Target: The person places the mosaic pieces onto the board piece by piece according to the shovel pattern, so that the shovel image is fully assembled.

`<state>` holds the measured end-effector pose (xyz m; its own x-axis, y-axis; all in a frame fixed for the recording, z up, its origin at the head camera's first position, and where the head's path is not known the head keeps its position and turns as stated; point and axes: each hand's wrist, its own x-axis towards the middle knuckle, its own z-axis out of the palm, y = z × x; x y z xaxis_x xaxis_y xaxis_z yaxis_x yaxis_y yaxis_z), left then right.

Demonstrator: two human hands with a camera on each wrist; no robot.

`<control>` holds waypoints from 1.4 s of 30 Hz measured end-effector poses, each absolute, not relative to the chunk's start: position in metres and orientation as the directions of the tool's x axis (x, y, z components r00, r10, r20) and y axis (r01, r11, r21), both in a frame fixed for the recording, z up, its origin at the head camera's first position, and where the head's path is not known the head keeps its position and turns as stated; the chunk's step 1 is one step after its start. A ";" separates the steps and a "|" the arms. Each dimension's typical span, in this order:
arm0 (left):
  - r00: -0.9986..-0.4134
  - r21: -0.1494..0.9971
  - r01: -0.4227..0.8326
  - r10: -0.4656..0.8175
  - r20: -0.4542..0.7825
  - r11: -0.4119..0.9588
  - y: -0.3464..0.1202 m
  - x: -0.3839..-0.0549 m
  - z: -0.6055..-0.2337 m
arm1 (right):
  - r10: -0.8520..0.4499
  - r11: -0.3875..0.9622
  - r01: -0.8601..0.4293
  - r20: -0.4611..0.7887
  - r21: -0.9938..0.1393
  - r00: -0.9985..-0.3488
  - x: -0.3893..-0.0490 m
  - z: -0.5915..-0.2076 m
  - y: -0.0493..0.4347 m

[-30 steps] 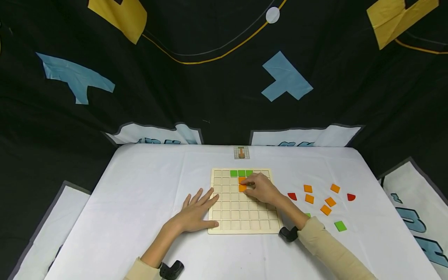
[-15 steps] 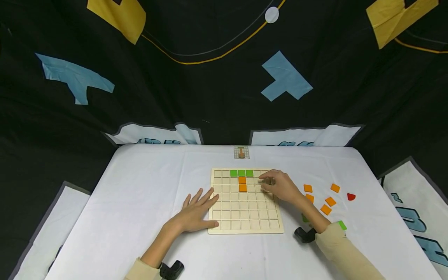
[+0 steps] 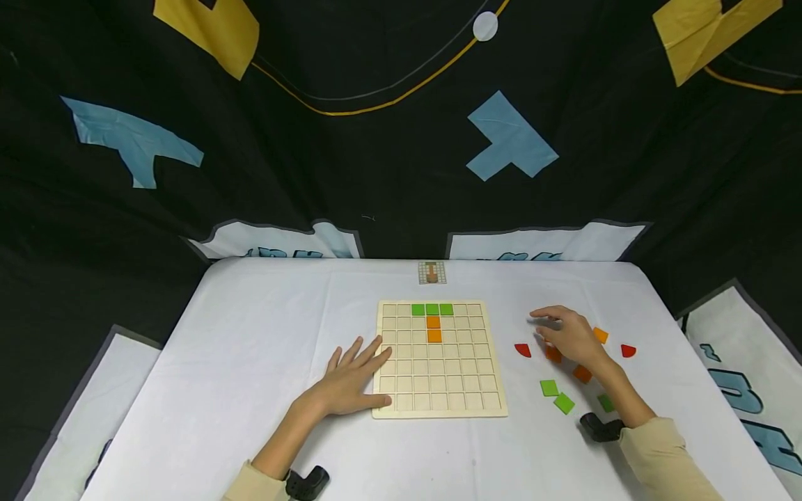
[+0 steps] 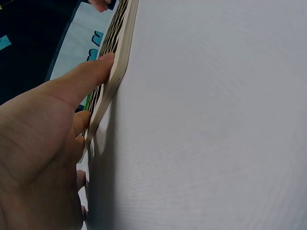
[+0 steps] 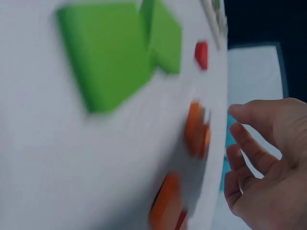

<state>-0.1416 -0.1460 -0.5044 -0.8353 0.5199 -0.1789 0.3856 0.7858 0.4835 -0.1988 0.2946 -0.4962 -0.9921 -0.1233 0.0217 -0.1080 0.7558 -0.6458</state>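
Note:
A light wooden grid board (image 3: 438, 384) lies on the white table. Three green square tiles (image 3: 432, 309) fill part of its far row, and two orange square tiles (image 3: 434, 329) run down from the middle one. My left hand (image 3: 347, 385) rests on the board's left edge with fingers spread; in the left wrist view the thumb (image 4: 91, 76) lies over the rim. Over the loose tiles on the right hovers my right hand (image 3: 573, 341), its fingers loosely bent and nothing between them. Below it are orange tiles (image 3: 553, 354), some partly hidden by the hand.
Loose green tiles (image 3: 548, 388) lie right of the board, nearer the front. One red rounded piece (image 3: 523, 350) sits beside the board, another red piece (image 3: 628, 351) farther right. Behind the board lies a small picture card (image 3: 432, 273). A black curtain (image 3: 401, 174) hangs behind the table.
My right hand has left the orange tiles on the board and moved right, out over the loose tiles. The left hand has stayed on the board's edge.

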 end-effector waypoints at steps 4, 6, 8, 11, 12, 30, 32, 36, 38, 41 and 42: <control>-0.834 0.483 0.386 0.521 -0.182 0.786 -0.146 -0.142 -0.504 | -0.114 0.762 -0.069 -0.029 -0.644 -0.993 -0.195 -0.499 0.312; -0.835 0.481 0.385 0.520 -0.183 0.788 -0.146 -0.142 -0.503 | -0.123 0.760 -0.069 -0.038 -0.646 -0.992 -0.194 -0.500 0.317; -0.836 0.478 0.384 0.518 -0.184 0.790 -0.146 -0.142 -0.502 | -0.137 0.755 -0.079 -0.039 -0.651 -0.990 -0.192 -0.500 0.321; -0.837 0.479 0.382 0.516 -0.182 0.790 -0.146 -0.142 -0.501 | -0.147 0.749 -0.085 -0.039 -0.657 -0.988 -0.191 -0.501 0.325; -0.837 0.480 0.382 0.516 -0.183 0.789 -0.146 -0.143 -0.502 | -0.148 0.749 -0.087 -0.039 -0.657 -0.988 -0.190 -0.501 0.325; -0.837 0.481 0.381 0.515 -0.183 0.790 -0.147 -0.142 -0.504 | -0.208 0.783 -0.106 -0.098 -0.613 -0.973 -0.185 -0.496 0.334; -0.837 0.480 0.381 0.515 -0.182 0.790 -0.147 -0.142 -0.504 | -0.213 0.784 -0.117 -0.088 -0.609 -0.973 -0.185 -0.497 0.333; -0.838 0.480 0.381 0.514 -0.182 0.790 -0.147 -0.141 -0.504 | -0.225 0.789 -0.146 -0.060 -0.597 -0.973 -0.185 -0.497 0.333; -0.838 0.483 0.379 0.514 -0.183 0.789 -0.147 -0.141 -0.504 | -0.224 0.788 -0.153 -0.046 -0.596 -0.973 -0.185 -0.497 0.332; -0.837 0.487 0.380 0.517 -0.182 0.787 -0.147 -0.141 -0.504 | -0.228 0.789 -0.179 -0.009 -0.588 -0.974 -0.185 -0.497 0.330; -0.836 0.487 0.381 0.518 -0.183 0.786 -0.147 -0.141 -0.504 | -0.232 0.787 -0.191 0.005 -0.587 -0.973 -0.184 -0.497 0.329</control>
<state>-0.1408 -0.1468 -0.5041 -0.8360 0.5176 -0.1825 0.3806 0.7864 0.4866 -0.1844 0.3290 -0.4974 -0.9728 -0.2316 0.0055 -0.1907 0.7869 -0.5868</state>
